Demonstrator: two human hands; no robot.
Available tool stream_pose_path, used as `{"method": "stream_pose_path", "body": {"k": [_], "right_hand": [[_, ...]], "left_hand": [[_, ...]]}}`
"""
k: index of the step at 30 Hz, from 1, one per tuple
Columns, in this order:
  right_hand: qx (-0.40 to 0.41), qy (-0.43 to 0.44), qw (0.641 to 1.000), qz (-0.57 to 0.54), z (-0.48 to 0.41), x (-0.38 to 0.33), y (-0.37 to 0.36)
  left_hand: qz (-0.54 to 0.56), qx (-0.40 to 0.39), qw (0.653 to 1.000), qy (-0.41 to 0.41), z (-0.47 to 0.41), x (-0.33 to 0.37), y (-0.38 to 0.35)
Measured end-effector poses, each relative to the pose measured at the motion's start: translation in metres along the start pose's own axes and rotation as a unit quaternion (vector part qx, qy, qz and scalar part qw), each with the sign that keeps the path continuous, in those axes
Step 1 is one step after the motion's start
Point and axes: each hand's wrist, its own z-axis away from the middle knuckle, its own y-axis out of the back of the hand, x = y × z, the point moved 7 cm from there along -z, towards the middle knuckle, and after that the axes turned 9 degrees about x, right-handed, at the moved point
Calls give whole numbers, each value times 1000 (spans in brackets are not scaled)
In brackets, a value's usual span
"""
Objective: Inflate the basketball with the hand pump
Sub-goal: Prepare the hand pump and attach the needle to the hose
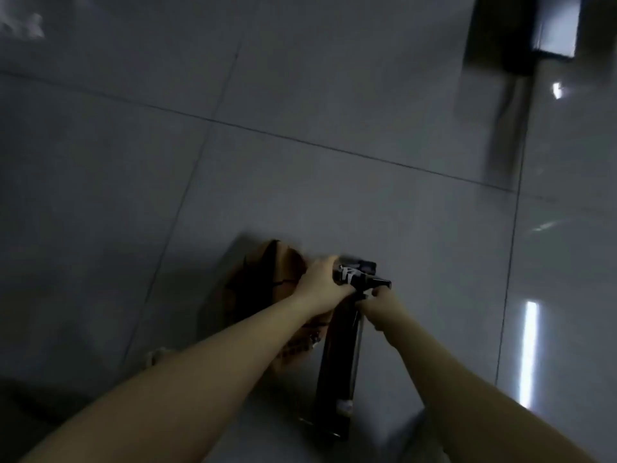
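Gripping the crossbar handle point(362, 278) of the black cylindrical hand pump point(338, 365), left hand point(321, 284) and right hand point(381, 300) seem mid-stroke beside the brown rubber basketball point(267, 279), so next comes a straight downward push.

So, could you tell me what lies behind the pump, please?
The basketball, on the tiled floor. The left hand and forearm cover much of it, so its valve is hidden.

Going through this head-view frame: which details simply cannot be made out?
All in the head view:
- Where the hand pump joins the basketball: hidden behind the left hand and forearm.
- The basketball's lettering: blurred and dim.
- White markings on the handle: motion-blurred.
- The dark object top right: cut off by the edge.
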Motion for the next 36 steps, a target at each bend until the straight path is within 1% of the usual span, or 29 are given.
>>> {"method": "stream_pose_path", "body": {"k": [1, 2, 4, 7, 9, 12, 15, 18, 23, 25, 27, 29, 32, 34, 36], "right_hand": [[-4, -8, 1000, -26, -6, 5, -7], [10, -18, 998, -53, -13, 10, -11], [42, -5, 996, -73, -30, 18, -20], [83, -2, 995, -48, -40, 26, -30], [87, -8, 995, -51, -35, 27, -35], [75, 3, 993, -95, -16, 17, -29], [57, 24, 991, -120, 19, -8, -10], [52, 76, 986, -136, 65, -45, 17], [81, 153, 977, -124, 152, -96, 59], [85, 207, 966, -128, 193, -117, 75], [80, 260, 951, -147, 234, -134, 89], [74, 286, 937, -184, 270, -146, 101], [65, 289, 930, -217, 303, -160, 111], [47, 276, 935, -217, 311, -165, 107], [36, 255, 942, -217, 312, -169, 96]], "left_hand": [[13, 0, 1000, 7, -5, -2, -8], [8, 0, 1000, 5, -10, -3, -14], [-29, -3, 1000, -8, -19, -4, -24], [-60, 38, 997, -30, -27, -8, -26], [-53, 62, 996, -42, -24, -11, -19], [-25, 54, 997, -56, -8, -9, -4], [25, 22, 996, -79, 27, 17, 25], [38, 0, 992, -121, 69, 65, 58], [158, -68, 977, -130, 147, 130, 105], [173, -66, 971, -152, 178, 150, 127], [188, -52, 962, -192, 210, 170, 152], [197, -23, 953, -228, 238, 188, 179], [186, 49, 937, -290, 268, 212, 217], [175, 119, 917, -337, 280, 219, 235], [202, 183, 892, -360, 281, 215, 246]]}}
